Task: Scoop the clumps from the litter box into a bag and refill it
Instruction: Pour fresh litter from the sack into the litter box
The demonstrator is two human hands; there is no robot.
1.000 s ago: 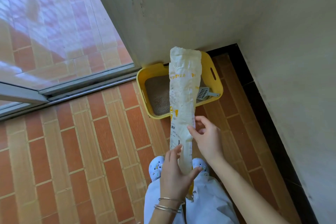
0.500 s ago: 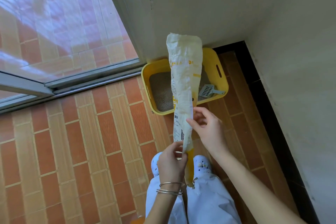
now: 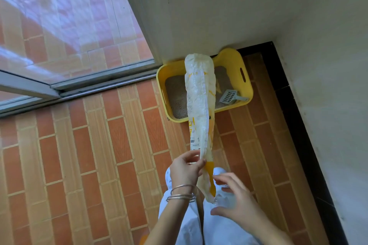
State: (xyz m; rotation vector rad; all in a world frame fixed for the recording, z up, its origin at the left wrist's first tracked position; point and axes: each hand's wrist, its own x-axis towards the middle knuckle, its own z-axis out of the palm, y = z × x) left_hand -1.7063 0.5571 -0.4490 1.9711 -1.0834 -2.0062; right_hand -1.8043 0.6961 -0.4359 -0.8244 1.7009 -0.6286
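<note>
Yellow litter box (image 3: 246, 93) in floor corner, grey scoop (image 3: 231, 96) inside | left hand (image 3: 186, 171) pinching limp yellow-white plastic bag (image 3: 200, 103) hanging before it | right hand (image 3: 234, 203) spread, fingertips at bag's end | step: likely opening bag | next: find mouth, spread it

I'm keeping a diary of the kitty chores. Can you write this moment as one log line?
step: handling bag | left hand: pinching litter bag | right hand: open beside bag's end | scoop: lying in yellow litter box

The right hand (image 3: 235, 203) has left the litter bag's (image 3: 200, 105) middle and dropped to its lower end, fingers spread, below the left hand (image 3: 186, 170)
</note>
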